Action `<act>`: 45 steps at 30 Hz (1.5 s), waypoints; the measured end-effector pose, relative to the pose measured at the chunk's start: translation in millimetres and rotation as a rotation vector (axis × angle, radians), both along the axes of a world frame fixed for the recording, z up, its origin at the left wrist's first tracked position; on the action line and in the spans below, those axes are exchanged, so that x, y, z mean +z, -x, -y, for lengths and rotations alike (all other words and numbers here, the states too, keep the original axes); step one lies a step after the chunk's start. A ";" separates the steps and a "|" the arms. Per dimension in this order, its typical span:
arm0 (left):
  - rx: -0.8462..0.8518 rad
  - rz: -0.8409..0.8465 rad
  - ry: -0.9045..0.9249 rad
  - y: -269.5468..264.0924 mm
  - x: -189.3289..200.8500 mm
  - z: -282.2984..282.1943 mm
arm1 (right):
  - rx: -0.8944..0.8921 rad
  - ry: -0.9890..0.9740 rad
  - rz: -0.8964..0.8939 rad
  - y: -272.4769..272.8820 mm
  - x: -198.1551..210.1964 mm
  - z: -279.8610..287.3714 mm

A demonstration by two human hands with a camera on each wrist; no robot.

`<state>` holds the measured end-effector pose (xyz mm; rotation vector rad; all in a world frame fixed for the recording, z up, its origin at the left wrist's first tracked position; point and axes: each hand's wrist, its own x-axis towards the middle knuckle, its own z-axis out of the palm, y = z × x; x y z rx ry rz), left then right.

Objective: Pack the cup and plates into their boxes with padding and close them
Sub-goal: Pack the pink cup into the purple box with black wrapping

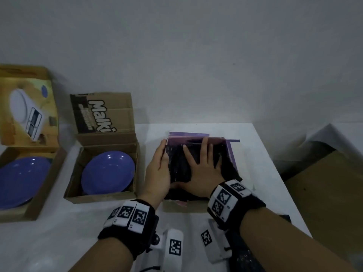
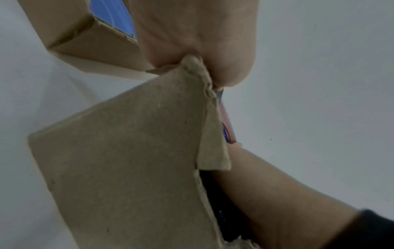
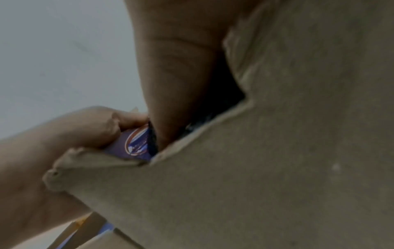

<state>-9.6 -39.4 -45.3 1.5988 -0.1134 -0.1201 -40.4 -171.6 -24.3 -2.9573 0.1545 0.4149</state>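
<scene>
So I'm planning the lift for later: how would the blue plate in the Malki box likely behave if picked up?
The blue plate looks glazed, with bright glints, so it is probably slippery. It seems rigid and breakable, likely ceramic, though the material can't be confirmed. It nearly fills the Malki box, leaving little finger room at the rim, so tilting it out may be easier.

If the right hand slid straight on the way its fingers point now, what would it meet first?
The right hand lies flat on the black padding, fingers pointing away from the person. Straight on, it would likely meet the purple box's far wall first; depth there is unclear.
</scene>
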 end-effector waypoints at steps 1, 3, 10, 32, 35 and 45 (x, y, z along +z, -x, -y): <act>0.003 0.008 -0.005 0.5 0.0 0.7 | -0.016 0.006 -0.010 -1.2 -3.3 -3.0; 0.012 0.027 -0.038 1.7 -0.1 2.4 | -0.037 0.042 -0.018 -1.7 -6.1 -7.3; 0.063 0.167 -0.127 3.8 1.4 3.6 | -0.066 -0.124 0.018 3.8 4.6 -10.9; -0.001 0.143 -0.690 6.2 17.4 8.3 | -0.683 -1.034 -0.097 6.3 29.0 13.2; 0.014 0.134 -0.654 12.2 17.7 9.2 | -0.575 -0.843 -0.109 4.7 33.9 15.6; 0.032 0.119 -0.569 13.4 12.3 7.9 | -0.220 -0.295 -0.216 14.6 23.0 0.6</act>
